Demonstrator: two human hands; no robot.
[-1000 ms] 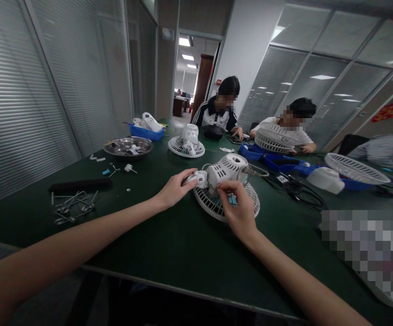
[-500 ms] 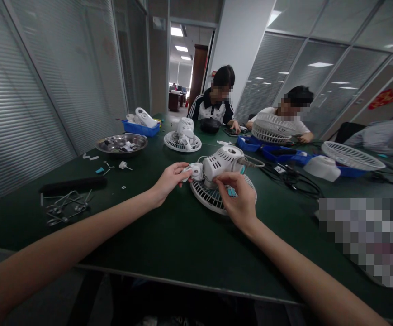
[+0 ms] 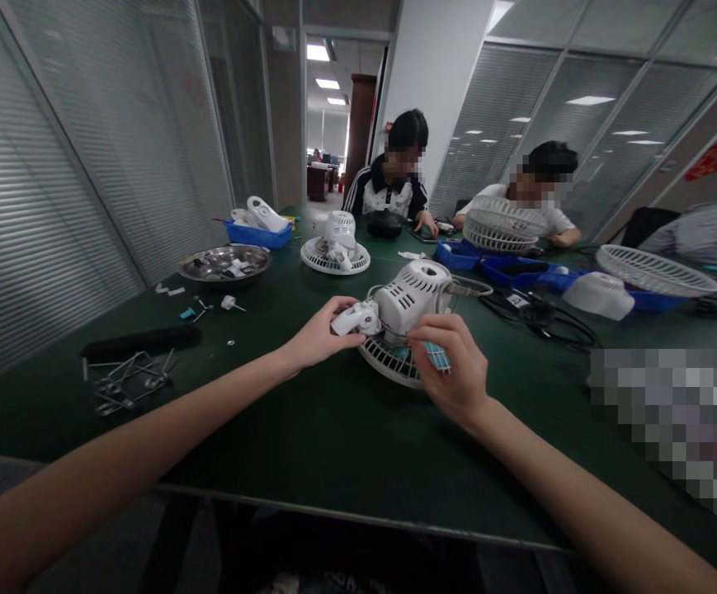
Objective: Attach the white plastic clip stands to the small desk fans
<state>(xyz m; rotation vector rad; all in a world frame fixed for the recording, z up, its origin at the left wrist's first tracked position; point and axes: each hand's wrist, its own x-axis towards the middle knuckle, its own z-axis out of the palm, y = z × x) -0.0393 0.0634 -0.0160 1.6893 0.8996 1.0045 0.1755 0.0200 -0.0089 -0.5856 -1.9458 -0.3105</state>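
Observation:
A white fan (image 3: 403, 302) rests face down on its round grille, its slotted motor housing turned up and blue-green blades showing through the bars. My left hand (image 3: 316, 340) grips the white neck joint (image 3: 354, 318) on the housing's left side, thumb below and fingers above. At the lower right of the housing is my right hand (image 3: 455, 370), its fingertips pinched together close to the housing's base. Whatever lies between those fingertips is too small to make out. A cable loops behind the housing.
Left are a metal bowl (image 3: 225, 266) of small parts, a black bar (image 3: 141, 338) and bent metal rods (image 3: 132, 379). A second fan (image 3: 337, 239) stands farther back. Blue trays (image 3: 457, 256), black cables (image 3: 544, 318) and grilles lie right. Two people sit opposite.
My left thumb has come round to the near side of the neck joint. My right fingertips have shifted slightly off the housing's base. The view has turned a little.

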